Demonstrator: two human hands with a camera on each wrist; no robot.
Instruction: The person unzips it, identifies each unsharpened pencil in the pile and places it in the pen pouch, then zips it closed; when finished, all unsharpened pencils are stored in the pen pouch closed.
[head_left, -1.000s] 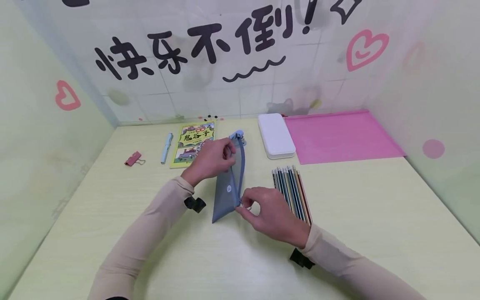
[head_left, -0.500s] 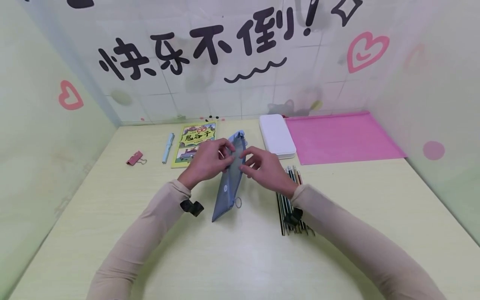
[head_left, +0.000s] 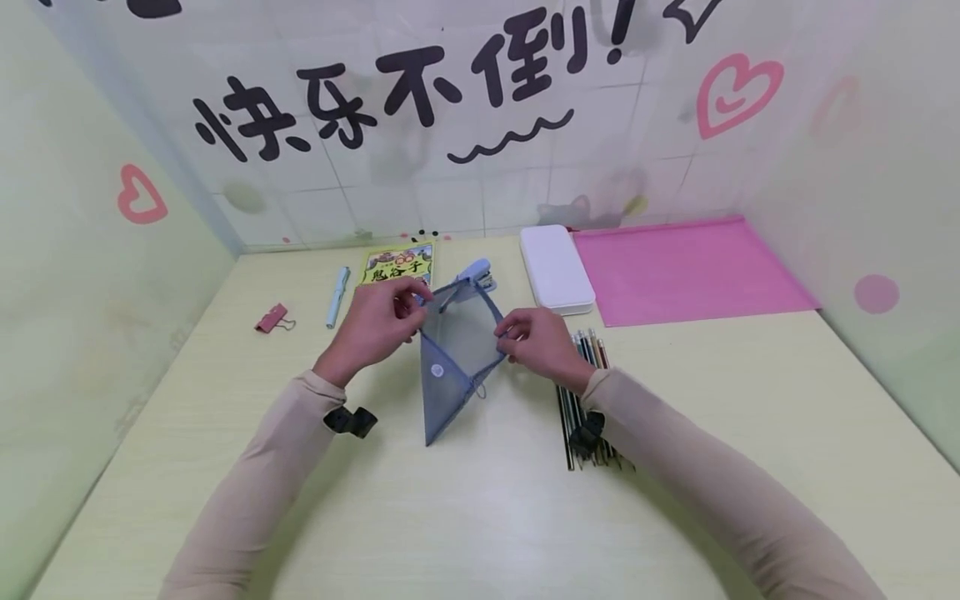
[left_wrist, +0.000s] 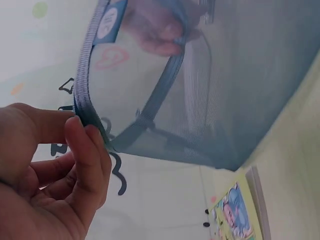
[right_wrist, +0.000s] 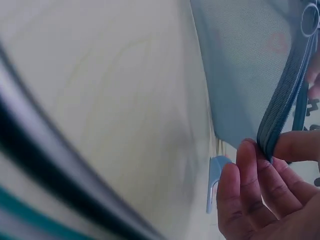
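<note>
A blue-grey mesh zipper pouch (head_left: 447,385) stands on the table with its mouth spread wide. My left hand (head_left: 378,323) pinches the left edge of the mouth between thumb and fingers; the left wrist view shows that zipper edge (left_wrist: 84,75) at the fingertips. On the opposite side my right hand (head_left: 542,343) pinches the other zipper edge (right_wrist: 282,107). A ring pull (head_left: 482,391) hangs at the near end of the zipper. Through the sheer mesh nothing shows inside. Several pencils (head_left: 567,425) lie beneath my right wrist, partly covered by it.
Behind the pouch sits a light blue stapler (head_left: 477,272). A yellow book (head_left: 397,260), a light blue pen (head_left: 337,297) and a red binder clip (head_left: 272,318) lie to the left. At the back right are a white case (head_left: 557,268) and a pink sheet (head_left: 697,271).
My right hand has left the zipper's near end and moved up to the pouch's right edge. Both hands have drawn apart, and the pouch mouth has widened.
</note>
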